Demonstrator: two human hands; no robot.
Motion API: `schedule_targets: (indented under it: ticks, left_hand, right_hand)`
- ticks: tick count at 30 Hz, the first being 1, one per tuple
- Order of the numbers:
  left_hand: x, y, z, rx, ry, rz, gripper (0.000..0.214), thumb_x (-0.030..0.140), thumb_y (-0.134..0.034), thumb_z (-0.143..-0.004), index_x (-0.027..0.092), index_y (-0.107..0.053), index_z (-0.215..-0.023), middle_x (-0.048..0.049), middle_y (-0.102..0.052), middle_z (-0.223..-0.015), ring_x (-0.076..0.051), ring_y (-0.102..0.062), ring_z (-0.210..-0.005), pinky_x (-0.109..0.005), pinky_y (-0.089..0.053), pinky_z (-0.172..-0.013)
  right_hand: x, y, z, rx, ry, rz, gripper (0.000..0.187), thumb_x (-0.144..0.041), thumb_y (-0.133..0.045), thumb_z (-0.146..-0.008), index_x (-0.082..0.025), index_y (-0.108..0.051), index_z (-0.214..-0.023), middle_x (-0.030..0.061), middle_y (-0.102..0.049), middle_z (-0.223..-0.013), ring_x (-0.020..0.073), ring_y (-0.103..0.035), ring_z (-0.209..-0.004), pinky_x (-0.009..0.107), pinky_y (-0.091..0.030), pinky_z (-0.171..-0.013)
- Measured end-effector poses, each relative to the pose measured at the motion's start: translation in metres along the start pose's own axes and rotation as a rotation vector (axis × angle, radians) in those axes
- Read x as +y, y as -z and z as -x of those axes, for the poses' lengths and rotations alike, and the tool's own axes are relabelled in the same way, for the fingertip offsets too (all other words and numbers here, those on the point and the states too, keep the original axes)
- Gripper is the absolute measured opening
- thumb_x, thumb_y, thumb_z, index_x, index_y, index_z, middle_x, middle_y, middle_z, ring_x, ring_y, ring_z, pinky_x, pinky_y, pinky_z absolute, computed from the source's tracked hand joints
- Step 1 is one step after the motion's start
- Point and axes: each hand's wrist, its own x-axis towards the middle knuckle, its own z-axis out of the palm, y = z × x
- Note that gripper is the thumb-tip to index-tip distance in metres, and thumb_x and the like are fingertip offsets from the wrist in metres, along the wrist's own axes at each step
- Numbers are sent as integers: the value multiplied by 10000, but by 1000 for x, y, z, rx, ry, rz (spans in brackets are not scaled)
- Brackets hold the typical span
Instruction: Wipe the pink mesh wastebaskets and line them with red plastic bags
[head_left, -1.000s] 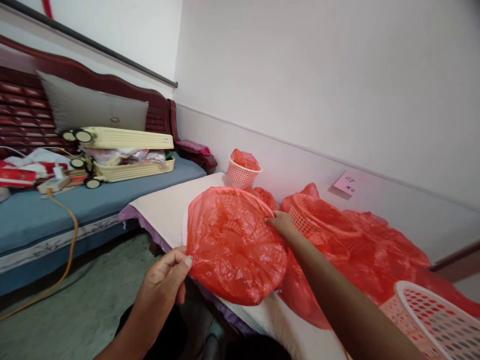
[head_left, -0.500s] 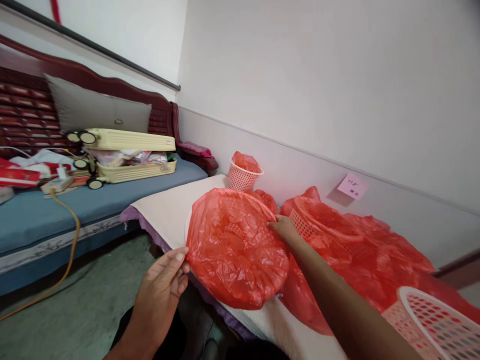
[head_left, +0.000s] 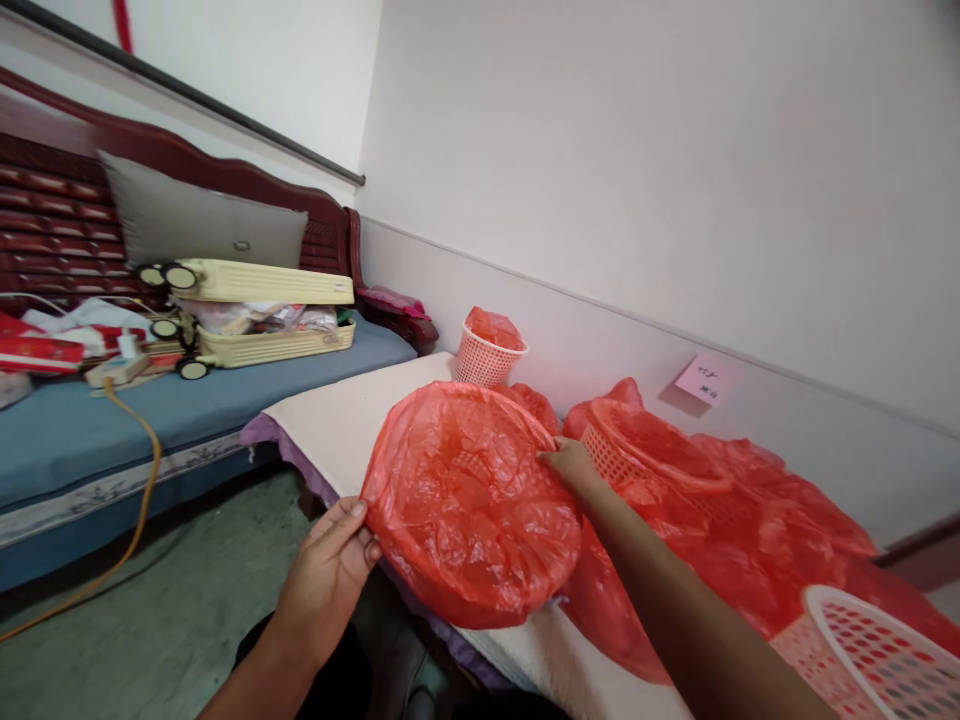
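A red plastic bag is stretched over the mouth of a basket, its film hanging wrinkled inside. The bag covers nearly all of the basket. My left hand pinches the bag's edge at the basket's left rim, thumb on top. At the upper right of the rim my right hand grips the basket's edge through the bag, fingers partly hidden. The basket is tilted toward me above the cream bedding.
A small white basket with red film in it stands by the wall. More bagged baskets lie at the right, near a white basket and a pink note. An open suitcase rests on the sofa.
My left hand has drawn the bag's edge outward over the left rim, covering the white rim that showed there before. My right hand keeps its hold.
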Motion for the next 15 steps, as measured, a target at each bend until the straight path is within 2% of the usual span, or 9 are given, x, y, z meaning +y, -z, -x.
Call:
schedule_targets:
  ticks: [3, 11, 15]
  left_hand:
    - [0, 3, -3, -8, 1, 57, 179, 224, -766, -694, 155, -616, -762, 20, -598, -733, -80, -510, -581, -216, -454, -518]
    - [4, 0, -20, 2, 89, 108, 25, 146, -637, -818, 132, -628, -836, 27, -611, -696, -49, -508, -501, -152, -352, -378]
    - [-3, 0, -20, 45, 148, 153, 141, 108, -503, -886, 127, -626, -818, 35, -589, -606, -23, -431, -405, -126, -331, -359]
  right_hand:
    - [-2, 0, 1, 2, -2, 5, 125, -184, -567, -697, -163, -663, -774, 40, -703, -735, 185, -667, -698, 222, -454, -572]
    - [-8, -1, 4, 12, -4, 9, 77, -157, -558, -694, -166, -629, -722, 42, -689, -717, 179, -653, -661, 223, -442, -558]
    - [-13, 0, 6, 15, -4, 11, 50, -157, -574, -689, -169, -623, -694, 35, -686, -713, 174, -648, -667, 216, -428, -550]
